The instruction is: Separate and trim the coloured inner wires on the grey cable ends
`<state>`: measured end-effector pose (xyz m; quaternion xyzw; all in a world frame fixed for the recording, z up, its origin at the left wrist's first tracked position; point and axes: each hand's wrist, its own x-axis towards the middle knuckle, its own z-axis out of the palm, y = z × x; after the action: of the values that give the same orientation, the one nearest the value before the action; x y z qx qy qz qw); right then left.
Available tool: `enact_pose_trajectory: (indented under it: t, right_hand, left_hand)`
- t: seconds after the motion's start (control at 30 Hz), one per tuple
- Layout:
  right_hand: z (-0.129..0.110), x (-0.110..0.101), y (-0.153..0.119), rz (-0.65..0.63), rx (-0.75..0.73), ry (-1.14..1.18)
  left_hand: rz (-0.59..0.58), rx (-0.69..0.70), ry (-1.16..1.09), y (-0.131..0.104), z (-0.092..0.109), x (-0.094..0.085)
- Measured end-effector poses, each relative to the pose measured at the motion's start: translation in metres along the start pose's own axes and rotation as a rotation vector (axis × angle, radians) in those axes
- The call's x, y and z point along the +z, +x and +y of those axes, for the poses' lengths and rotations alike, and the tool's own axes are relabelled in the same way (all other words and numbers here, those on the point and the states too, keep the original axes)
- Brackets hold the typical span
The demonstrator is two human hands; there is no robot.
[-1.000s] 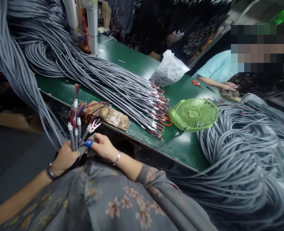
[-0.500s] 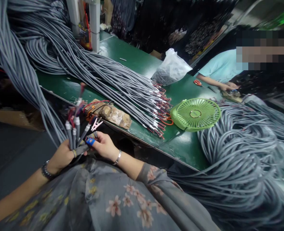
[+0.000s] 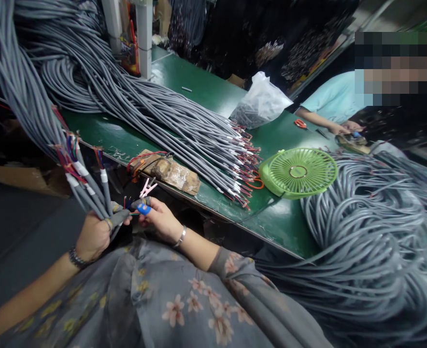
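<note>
My left hand (image 3: 93, 238) is closed around a small bunch of grey cables (image 3: 96, 197), whose ends fan up and left. White bands (image 3: 80, 168) ring these cables near the tips, and loose coloured wires (image 3: 72, 145) stick out beyond. Blue covers sit on fingers of my right hand (image 3: 163, 221), which pinches the thin coloured wires at the end of one cable pointing right. Those wires are partly hidden by the fingers. Just above the right fingertips is a pink X-shaped piece (image 3: 148, 187).
On the green table (image 3: 271, 227) lie a long grey cable bundle (image 3: 170, 121), a taped block (image 3: 173, 174), a green fan (image 3: 297, 171) and a white plastic bag (image 3: 262, 99). More cables (image 3: 365, 241) heap at right. A co-worker's hands (image 3: 346, 128) are across the table, near orange-handled scissors (image 3: 300, 123).
The held cable ends have swung from upright to leaning left, and their wires have spread. My right hand has moved slightly right, away from my left, exposing coloured wires between them.
</note>
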<state>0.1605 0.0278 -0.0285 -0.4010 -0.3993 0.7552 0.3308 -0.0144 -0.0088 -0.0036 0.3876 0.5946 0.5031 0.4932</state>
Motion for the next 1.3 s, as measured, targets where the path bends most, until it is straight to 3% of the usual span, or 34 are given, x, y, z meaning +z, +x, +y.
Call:
enact_pose_trajectory:
  t: [0.23,0.43,0.7,0.83,0.93,1.13,1.3]
  right_hand:
    - [0.005,0.01,0.008,-0.07,-0.067,0.096]
    - [0.006,0.013,0.005,0.07,-0.022,0.049]
    - [0.003,0.003,0.01,0.281,0.039,0.294]
    - [0.0,-0.004,0.002,0.116,0.11,0.319]
    - [0.0,-0.001,-0.002,0.002,0.112,0.218]
    - [-0.003,0.012,0.001,0.024,0.027,0.126]
    - [0.002,0.014,0.0,0.009,0.023,0.141]
  left_hand:
    - [-0.086,0.003,0.18,0.003,-0.007,-0.004]
    - [-0.115,0.093,0.226,0.004,-0.008,-0.005]
    - [-0.116,0.051,0.219,0.001,-0.007,-0.006]
    - [-0.047,0.054,0.133,-0.001,-0.006,-0.005]
    - [-0.065,0.048,0.138,0.0,-0.004,-0.004]
    - [-0.08,0.063,0.182,0.0,-0.002,-0.003]
    - [0.022,0.062,0.102,-0.002,-0.005,0.0]
